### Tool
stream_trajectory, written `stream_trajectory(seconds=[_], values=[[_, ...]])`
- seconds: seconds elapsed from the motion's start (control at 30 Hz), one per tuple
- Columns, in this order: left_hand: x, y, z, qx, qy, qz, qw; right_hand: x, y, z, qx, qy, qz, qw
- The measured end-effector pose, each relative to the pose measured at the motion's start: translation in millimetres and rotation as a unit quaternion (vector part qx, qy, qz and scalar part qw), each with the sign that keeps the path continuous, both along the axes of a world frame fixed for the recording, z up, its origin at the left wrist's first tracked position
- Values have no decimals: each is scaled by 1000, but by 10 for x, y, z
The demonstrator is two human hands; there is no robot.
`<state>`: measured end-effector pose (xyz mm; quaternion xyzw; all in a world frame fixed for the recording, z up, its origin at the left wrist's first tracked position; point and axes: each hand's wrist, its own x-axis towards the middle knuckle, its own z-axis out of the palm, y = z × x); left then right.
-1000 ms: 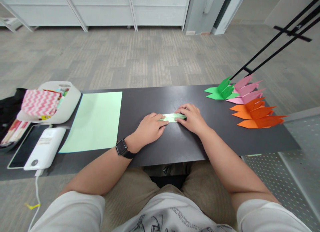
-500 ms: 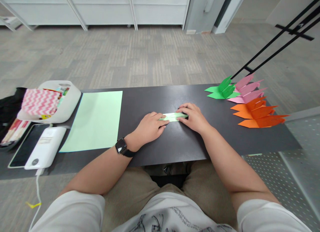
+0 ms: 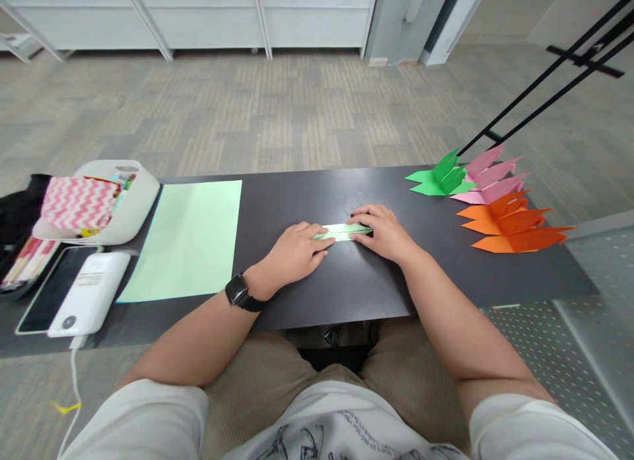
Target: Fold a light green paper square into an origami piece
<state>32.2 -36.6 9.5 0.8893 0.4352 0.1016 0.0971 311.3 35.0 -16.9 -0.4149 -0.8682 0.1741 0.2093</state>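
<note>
A narrow strip of folded light green paper (image 3: pixel 341 232) lies on the dark table between my two hands, with a crease line running along its length. My left hand (image 3: pixel 296 250), a black watch on its wrist, has its fingers and thumb on the strip's left end. At the right end my right hand (image 3: pixel 382 233) holds the strip between thumb and fingers, palm down. Both ends of the paper are partly covered by the fingers.
Left of my hands lies a light green paper sheet (image 3: pixel 185 239). Beyond it are a white basket (image 3: pixel 143 206), a phone (image 3: pixel 47 292) and a corded white power bank (image 3: pixel 92 292). Folded green (image 3: pixel 442 176), pink (image 3: pixel 490 177) and orange paper pieces (image 3: pixel 515 226) stand at the right.
My left hand has shifted very slightly left along the strip. Otherwise both hands and the paper look the same.
</note>
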Motion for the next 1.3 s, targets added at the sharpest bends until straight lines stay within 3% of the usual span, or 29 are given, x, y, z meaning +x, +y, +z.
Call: stream_trajectory(seconds=[0.27, 0.4, 0.6, 1.3], values=[[-29, 9, -14, -3, -2, -8, 1000, 15, 13, 6, -14, 8, 5, 1000], [-43, 18, -16, -5, -7, -15, 1000, -10, -18, 40, 13, 42, 0, 999], [-53, 26, -15, -8, -16, -14, 1000, -123, -100, 34, 31, -1, 78, 996], [-70, 41, -33, -11, -2, -19, 1000, -61, -119, 76, 46, -8, 90, 995]])
